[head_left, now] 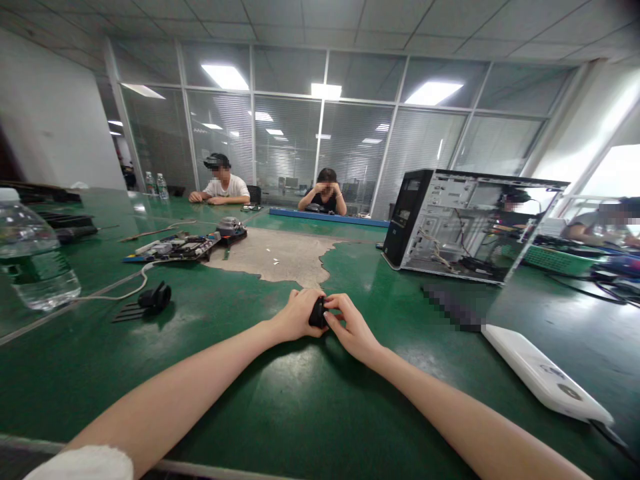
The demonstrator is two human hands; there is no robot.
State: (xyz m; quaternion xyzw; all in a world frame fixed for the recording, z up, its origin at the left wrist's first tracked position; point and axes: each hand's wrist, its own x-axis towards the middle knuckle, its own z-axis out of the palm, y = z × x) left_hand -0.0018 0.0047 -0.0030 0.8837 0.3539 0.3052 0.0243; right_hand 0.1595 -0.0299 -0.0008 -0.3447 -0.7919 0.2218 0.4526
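Note:
A small black object (317, 313) is held between my two hands, just above the green table (300, 413); its exact kind cannot be made out. My left hand (296, 316) is wrapped round it from the left. From the right, my right hand (352, 325) bends its fingers in, with thumb and fingertips pinched at the object's edge. Whether those fingertips hold a separate small part is too small to tell. To the left lies a black clip-like piece with prongs (155, 298).
An open computer case (465, 227) stands at right, near a white device (547, 373) with a cable. At left are a water bottle (37, 267) and a circuit board (175, 247). Bare grey patch (280, 257) ahead. Several people sit around; a green basket (563, 259) lies far right.

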